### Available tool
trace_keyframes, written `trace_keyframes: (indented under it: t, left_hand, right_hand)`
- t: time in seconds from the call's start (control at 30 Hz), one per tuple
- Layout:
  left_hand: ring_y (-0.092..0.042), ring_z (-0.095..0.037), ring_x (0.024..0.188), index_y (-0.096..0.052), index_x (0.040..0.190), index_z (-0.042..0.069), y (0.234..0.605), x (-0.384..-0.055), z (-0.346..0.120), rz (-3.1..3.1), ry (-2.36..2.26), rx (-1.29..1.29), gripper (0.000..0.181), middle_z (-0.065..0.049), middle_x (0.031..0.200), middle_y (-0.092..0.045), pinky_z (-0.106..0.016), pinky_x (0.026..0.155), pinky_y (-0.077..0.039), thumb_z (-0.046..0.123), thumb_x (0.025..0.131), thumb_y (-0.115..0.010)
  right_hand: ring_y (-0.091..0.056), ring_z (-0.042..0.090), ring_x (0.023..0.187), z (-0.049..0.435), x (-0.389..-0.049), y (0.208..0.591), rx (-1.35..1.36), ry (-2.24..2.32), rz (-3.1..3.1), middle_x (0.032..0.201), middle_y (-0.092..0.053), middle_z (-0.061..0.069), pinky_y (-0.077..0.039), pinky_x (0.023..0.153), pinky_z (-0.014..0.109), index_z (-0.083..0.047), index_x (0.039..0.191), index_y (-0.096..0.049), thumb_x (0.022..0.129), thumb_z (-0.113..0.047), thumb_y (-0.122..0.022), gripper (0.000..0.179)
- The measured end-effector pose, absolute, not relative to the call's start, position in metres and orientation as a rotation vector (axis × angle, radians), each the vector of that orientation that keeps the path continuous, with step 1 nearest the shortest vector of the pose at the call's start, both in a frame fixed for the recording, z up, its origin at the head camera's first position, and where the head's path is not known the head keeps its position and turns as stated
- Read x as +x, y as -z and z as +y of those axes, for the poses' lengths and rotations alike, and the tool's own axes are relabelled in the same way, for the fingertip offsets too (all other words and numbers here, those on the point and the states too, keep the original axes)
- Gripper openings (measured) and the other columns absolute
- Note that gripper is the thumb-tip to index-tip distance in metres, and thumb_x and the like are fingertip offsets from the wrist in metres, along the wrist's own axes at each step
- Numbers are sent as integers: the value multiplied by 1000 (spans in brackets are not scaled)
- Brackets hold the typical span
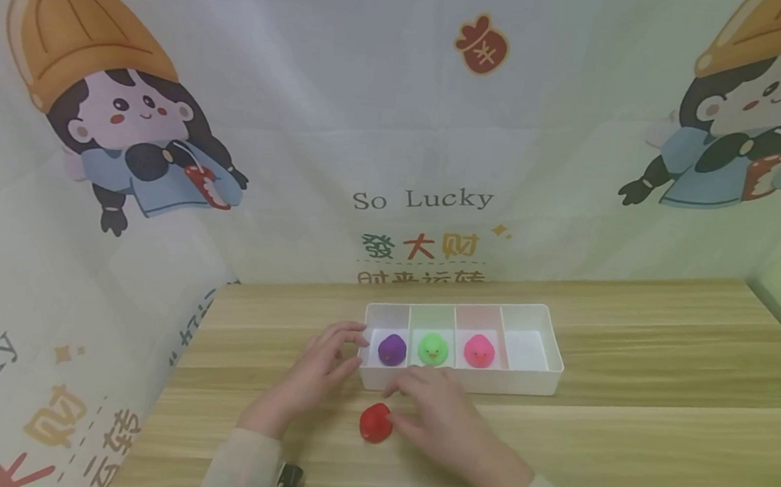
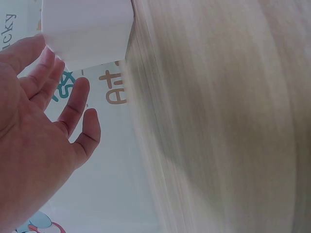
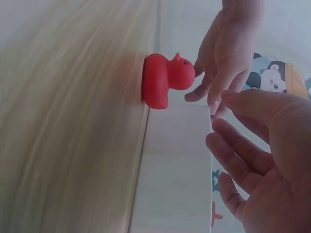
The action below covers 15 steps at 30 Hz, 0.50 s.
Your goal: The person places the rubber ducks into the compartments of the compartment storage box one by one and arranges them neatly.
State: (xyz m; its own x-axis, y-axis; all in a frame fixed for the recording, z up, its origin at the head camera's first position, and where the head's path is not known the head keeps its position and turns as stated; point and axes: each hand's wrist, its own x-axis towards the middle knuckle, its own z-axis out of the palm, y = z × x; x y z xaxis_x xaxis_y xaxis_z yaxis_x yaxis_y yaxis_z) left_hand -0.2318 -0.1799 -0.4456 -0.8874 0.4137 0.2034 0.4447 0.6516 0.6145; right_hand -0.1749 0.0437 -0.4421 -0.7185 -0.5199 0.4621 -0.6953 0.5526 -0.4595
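A red rubber duck (image 1: 375, 423) stands upright on the table in front of a white divided box (image 1: 519, 382). My right hand (image 1: 445, 422) hovers beside the duck with loosely bent fingers; in the right wrist view a gap separates it from the duck (image 3: 158, 81). At the box's left end, my left hand (image 1: 318, 368) has its spread fingertips right at the wall and rim. Inside the box sit a purple duck (image 1: 392, 350), a green duck (image 1: 433, 349) and a pink duck (image 1: 479, 351), one per compartment from the left. The rightmost compartment holds nothing.
The wood-grain table (image 1: 665, 435) stretches out on both sides of the box. Behind it hangs a printed cloth (image 1: 319, 107) with cartoon figures and lettering, which also covers the left and right sides.
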Motion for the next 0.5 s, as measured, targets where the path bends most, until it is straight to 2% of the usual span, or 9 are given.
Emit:
trace_keyframes:
  t: [0.17,0.33,0.5]
  left_hand:
    - [-41,-18,102,-52,110,17,446,-231,-181,-2812,1058,-743,23,3,134,-36,-38,83,-39,17,87,-57]
    - [-42,-22,103,-51,111,18,443,-229,-180,-2836,1070,-732,24,4,134,-35,-39,84,-38,18,88,-55]
    - [-42,-18,102,-51,111,19,442,-229,-180,-2850,1069,-713,24,7,134,-34,-37,85,-39,19,88,-55]
  right_hand:
    - [-50,9,98,36,-173,443,980,-909,-2566,100,-57,-12,-35,84,34,-20,97,-60,73,-29,-71,27]
    - [-49,9,91,27,-171,445,913,-896,-2679,94,-59,-11,-36,83,35,-22,96,-60,70,-35,-73,32]
    - [-47,8,88,19,-170,450,887,-848,-2710,90,-58,-10,-35,81,35,-22,94,-60,67,-38,-74,34]
